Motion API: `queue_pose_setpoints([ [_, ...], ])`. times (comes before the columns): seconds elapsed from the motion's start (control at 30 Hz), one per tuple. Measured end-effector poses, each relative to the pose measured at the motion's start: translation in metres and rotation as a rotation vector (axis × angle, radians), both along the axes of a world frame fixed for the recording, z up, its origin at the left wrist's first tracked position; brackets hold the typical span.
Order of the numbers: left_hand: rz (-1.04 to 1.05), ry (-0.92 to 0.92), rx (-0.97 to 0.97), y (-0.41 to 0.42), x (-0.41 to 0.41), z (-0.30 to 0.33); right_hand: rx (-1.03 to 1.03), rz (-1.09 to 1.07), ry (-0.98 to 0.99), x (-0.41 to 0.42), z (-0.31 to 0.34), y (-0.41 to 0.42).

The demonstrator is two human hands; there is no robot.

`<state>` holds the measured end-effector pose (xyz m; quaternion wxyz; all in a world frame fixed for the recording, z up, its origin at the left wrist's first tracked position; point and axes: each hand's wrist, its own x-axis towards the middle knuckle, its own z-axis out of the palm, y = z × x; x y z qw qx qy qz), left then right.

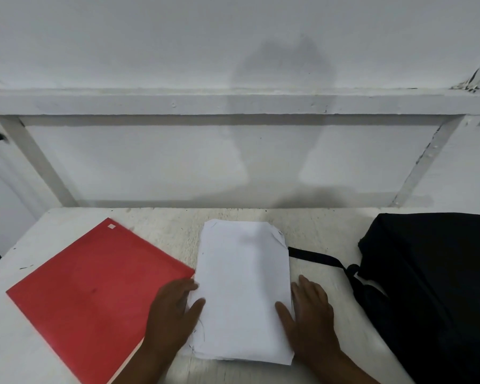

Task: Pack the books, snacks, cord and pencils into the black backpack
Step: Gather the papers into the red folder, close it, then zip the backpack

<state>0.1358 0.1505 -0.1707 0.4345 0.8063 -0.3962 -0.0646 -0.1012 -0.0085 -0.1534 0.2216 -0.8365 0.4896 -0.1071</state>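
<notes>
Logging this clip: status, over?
Both hands, left and right, gripping white-covered book. Red book waiting on the table. Backpack right, its strap beside the book.

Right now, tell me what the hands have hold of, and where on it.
Both hands hold the white paper-wrapped book by its long side edges: left hand on its left edge, right hand on its right edge, thumbs on top.

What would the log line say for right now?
left hand + right hand: gripping white-covered book | red book: on table | black backpack: right
</notes>
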Motion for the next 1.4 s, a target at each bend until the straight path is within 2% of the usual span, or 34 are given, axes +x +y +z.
queue_pose_setpoints([
  [0.2,-0.013,-0.037,-0.022,0.000,-0.001,-0.001,0.185,0.015,0.019,0.011,0.025,0.006],
  [0.37,-0.027,-0.065,-0.012,-0.002,-0.002,0.001,0.432,-0.077,-0.407,0.022,0.043,0.009],
  [0.5,-0.013,-0.099,0.003,-0.002,-0.003,0.004,0.701,-0.341,-0.652,0.024,0.051,-0.006],
  [0.6,-0.022,-0.123,0.017,-0.003,-0.003,0.003,0.863,-0.387,-0.655,0.025,0.056,-0.017],
  [0.7,-0.024,-0.128,0.036,-0.003,-0.003,0.000,0.942,-0.274,-0.591,0.031,0.060,-0.013],
  [0.83,-0.008,-0.139,0.046,-0.003,-0.006,0.004,0.790,-0.071,-0.462,0.040,0.064,0.005],
  [0.97,-0.016,-0.097,0.062,-0.004,-0.010,0.011,0.658,0.028,-0.490,0.039,0.081,0.011],
  [1.0,0.005,-0.018,0.061,-0.004,-0.012,0.017,0.642,0.045,-0.508,0.037,0.086,0.011],
  [1.13,0.024,0.566,-0.014,-0.007,-0.009,0.051,0.600,0.116,-0.595,0.028,0.102,0.011],
  [1.27,-0.094,0.902,-0.264,-0.014,0.001,0.089,0.557,0.152,-0.652,0.025,0.114,0.006],
  [1.33,-0.081,0.892,-0.298,-0.018,0.000,0.107,0.461,0.178,-0.625,0.027,0.119,0.005],
  [1.4,-0.038,0.722,-0.303,-0.022,-0.007,0.124,0.323,0.198,-0.618,0.030,0.124,0.007],
])
